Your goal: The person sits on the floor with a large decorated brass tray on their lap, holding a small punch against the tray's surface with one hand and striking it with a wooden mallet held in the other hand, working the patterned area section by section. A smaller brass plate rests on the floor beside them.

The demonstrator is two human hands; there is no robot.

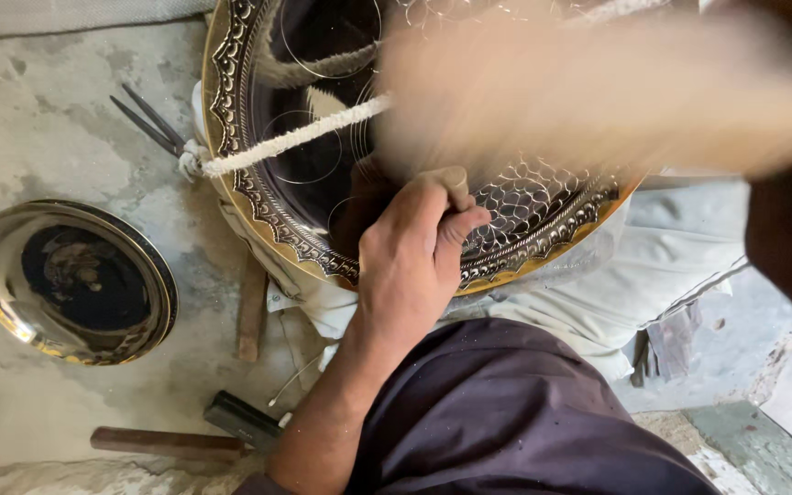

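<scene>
On lap, engraved brass tray (258, 197) (glossy), left hand (412, 252)

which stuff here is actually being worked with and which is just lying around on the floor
In use:
left hand gripping a small tool
large engraved tray
white rope across the tray
right hand, a blur over the tray

Lying about:
small shiny dish
hammer
scissors-like tool

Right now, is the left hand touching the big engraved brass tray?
Touching. The head view shows the left hand resting its fist directly on the engraved brass tray's patterned rim, with no gap visible.
</scene>
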